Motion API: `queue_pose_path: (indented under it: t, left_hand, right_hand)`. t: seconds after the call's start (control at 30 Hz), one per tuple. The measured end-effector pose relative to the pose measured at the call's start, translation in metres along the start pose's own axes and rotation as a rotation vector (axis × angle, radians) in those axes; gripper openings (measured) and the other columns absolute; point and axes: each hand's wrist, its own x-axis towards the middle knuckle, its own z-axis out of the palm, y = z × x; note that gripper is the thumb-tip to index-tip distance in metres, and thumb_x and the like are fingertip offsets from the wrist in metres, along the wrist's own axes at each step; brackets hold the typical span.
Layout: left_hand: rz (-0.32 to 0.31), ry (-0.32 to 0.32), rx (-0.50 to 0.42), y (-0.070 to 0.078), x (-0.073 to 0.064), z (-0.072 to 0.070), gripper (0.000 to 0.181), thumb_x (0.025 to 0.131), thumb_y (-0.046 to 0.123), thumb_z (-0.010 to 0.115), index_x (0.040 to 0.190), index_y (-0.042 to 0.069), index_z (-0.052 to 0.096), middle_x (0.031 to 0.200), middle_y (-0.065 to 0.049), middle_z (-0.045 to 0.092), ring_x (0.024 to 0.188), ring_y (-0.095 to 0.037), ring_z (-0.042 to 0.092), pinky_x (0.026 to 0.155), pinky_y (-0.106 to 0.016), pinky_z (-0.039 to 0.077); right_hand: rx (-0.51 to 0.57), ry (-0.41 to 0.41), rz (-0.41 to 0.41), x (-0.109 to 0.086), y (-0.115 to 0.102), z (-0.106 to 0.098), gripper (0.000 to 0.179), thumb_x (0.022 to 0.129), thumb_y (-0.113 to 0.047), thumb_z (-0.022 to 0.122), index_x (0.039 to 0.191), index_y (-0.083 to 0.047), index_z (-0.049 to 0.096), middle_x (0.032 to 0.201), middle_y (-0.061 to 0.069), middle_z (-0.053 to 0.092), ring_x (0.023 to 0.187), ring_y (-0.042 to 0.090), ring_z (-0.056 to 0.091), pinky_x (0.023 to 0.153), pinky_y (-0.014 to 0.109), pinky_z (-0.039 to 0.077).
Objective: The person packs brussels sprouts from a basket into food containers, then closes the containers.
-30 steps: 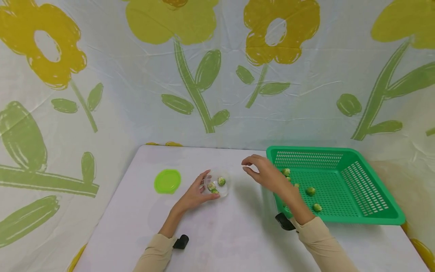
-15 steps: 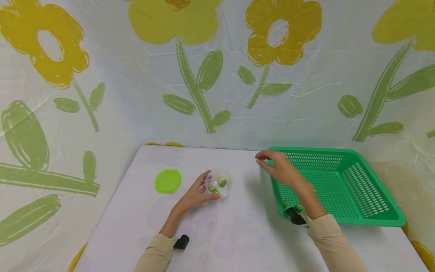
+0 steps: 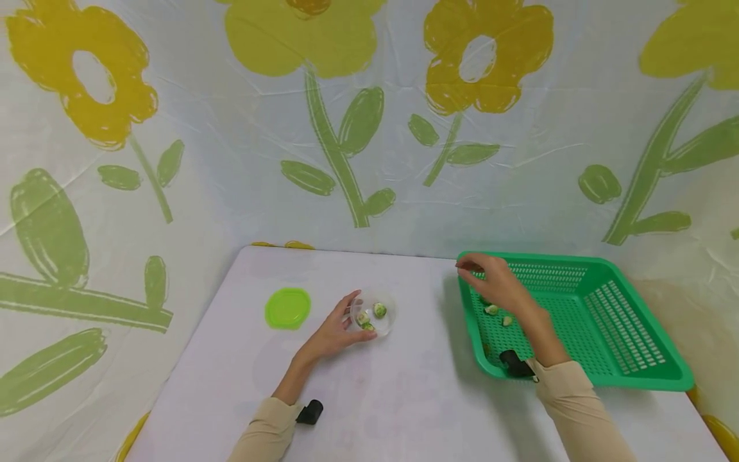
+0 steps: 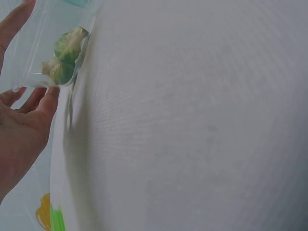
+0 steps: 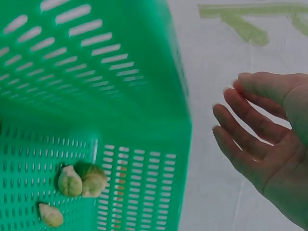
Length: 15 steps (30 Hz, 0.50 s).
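My left hand (image 3: 331, 335) holds a small clear plastic container (image 3: 389, 326) from its left side, thumb along the near side and fingers behind. Inside lie 3 Brussels sprouts (image 3: 379, 310); two of these sprouts (image 4: 67, 48) show through the wall in the left wrist view. Over the left rim of the green plastic basket (image 3: 476, 350) hovers my right hand (image 3: 498, 285), its fingers loosely bent with nothing between them. Below it, several Brussels sprouts (image 3: 507, 321) lie in the basket, partly hidden by the hand and forearm. The right wrist view shows some sprouts (image 5: 70, 182) on the basket floor.
A bright green lid (image 3: 287, 308) lies on the white tabletop (image 3: 369, 398), left of the container. The basket takes up the table's right side. A flower-print sheet (image 3: 404, 212) hangs behind and at the sides.
My right hand has moved right, away from the container and over the basket's left rim. The left hand and the container have stayed in place.
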Motion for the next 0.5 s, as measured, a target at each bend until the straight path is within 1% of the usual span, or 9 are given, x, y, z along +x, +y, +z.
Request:
queue_pose_path:
  t: [0.23,0.5]
  left_hand:
    - [0.01,-0.006,-0.015,-0.002,-0.001,0.0,0.106,0.083,0.031,0.09,0.164,0.021,0.022,0.164,-0.01,0.031,0.152,-0.027,0.029,0.123,-0.043,0.03]
    - [0.015,-0.007,-0.002,-0.005,0.0,-0.001,0.105,0.083,0.033,0.089,0.164,0.023,0.023,0.165,-0.009,0.029,0.15,-0.026,0.031,0.123,-0.043,0.029]
  right_hand:
    - [-0.03,-0.037,0.021,-0.001,0.018,-0.002,0.019,0.103,-0.004,0.061,0.117,0.008,0.067,0.113,0.022,0.07,0.109,0.042,0.066,0.092,0.056,0.055]
    - [-0.036,-0.088,0.061,-0.002,0.035,-0.004,0.02,0.103,-0.004,0.061,0.118,0.008,0.066,0.113,0.022,0.069,0.108,0.042,0.064,0.093,0.057,0.055]
